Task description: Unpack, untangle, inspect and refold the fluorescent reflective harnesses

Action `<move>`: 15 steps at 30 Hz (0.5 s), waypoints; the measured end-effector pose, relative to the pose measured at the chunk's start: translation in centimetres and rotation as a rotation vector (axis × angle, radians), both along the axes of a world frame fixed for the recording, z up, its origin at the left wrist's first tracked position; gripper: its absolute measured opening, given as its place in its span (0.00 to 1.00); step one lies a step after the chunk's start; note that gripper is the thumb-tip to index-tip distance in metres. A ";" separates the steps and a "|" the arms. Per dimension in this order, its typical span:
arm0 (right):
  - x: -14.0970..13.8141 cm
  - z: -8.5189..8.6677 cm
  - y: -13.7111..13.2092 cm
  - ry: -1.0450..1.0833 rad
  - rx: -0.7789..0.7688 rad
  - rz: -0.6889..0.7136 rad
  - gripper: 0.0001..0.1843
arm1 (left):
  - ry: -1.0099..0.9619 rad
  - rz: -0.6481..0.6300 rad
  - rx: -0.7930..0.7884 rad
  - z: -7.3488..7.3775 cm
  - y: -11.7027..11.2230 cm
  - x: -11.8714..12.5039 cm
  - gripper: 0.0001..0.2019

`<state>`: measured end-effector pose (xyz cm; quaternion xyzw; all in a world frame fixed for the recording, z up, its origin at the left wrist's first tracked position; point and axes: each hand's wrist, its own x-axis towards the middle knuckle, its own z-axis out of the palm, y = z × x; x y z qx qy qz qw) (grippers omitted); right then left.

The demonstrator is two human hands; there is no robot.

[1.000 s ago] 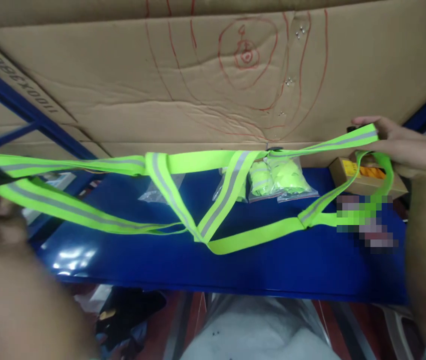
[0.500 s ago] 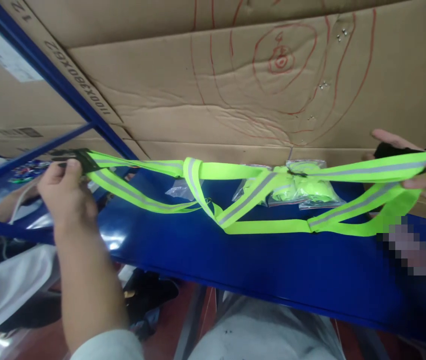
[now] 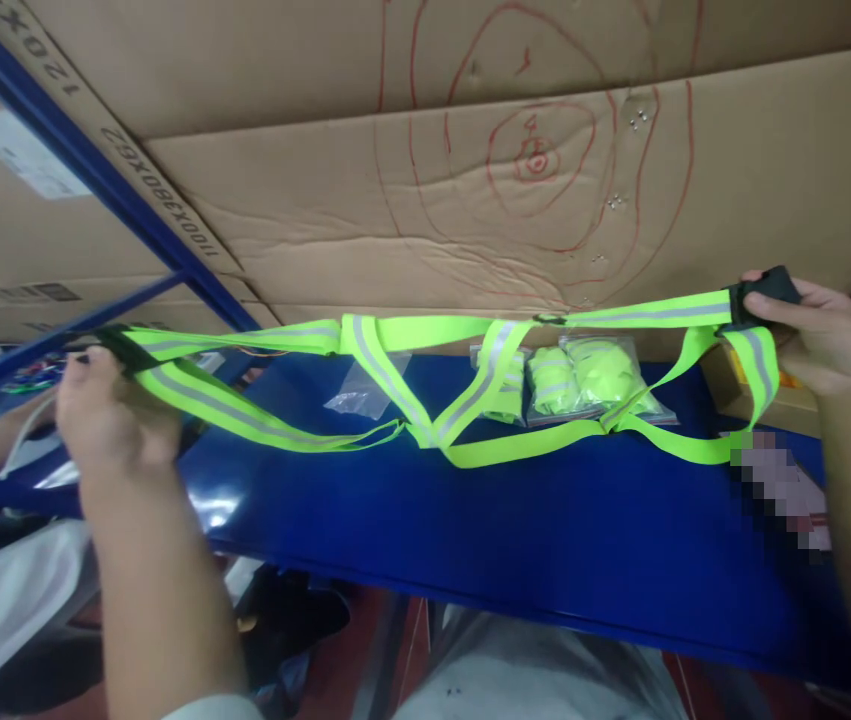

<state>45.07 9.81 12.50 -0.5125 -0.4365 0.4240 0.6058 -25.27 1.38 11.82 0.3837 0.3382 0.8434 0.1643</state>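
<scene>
A neon yellow reflective strap vest [image 3: 425, 420] with grey stripes is stretched out above a blue shelf [image 3: 515, 540]. My left hand [image 3: 106, 420] is closed on its left end by a black buckle. My right hand [image 3: 819, 330] pinches the right end at another black buckle [image 3: 766, 288]. The middle straps sag and cross, touching the shelf.
Clear bags with folded yellow vests [image 3: 582, 380] lie at the back of the shelf, with an empty clear bag [image 3: 365, 390] to their left. A small cardboard box [image 3: 762, 395] sits at the right. Cardboard sheets with red scribbles [image 3: 537, 160] and a blue frame bar [image 3: 95, 170] stand behind.
My left hand came into clear view from the lower left and holds its end higher. Both hands keep the vest stretched; my right hand shifted its grip to the black buckle.
</scene>
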 end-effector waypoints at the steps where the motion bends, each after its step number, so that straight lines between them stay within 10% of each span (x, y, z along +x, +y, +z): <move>1: 0.0 0.0 0.2 0.040 0.032 -0.036 0.23 | 0.001 -0.037 -0.021 0.0 -0.4 0.3 0.28; 10: 0.3 -0.4 0.6 0.156 0.174 -0.192 0.20 | 0.199 -0.231 -0.453 -1.3 -1.5 -1.1 0.30; 15: 0.9 1.1 2.1 0.079 0.080 -0.146 0.15 | 0.177 -0.171 -0.422 0.2 0.7 -1.3 0.21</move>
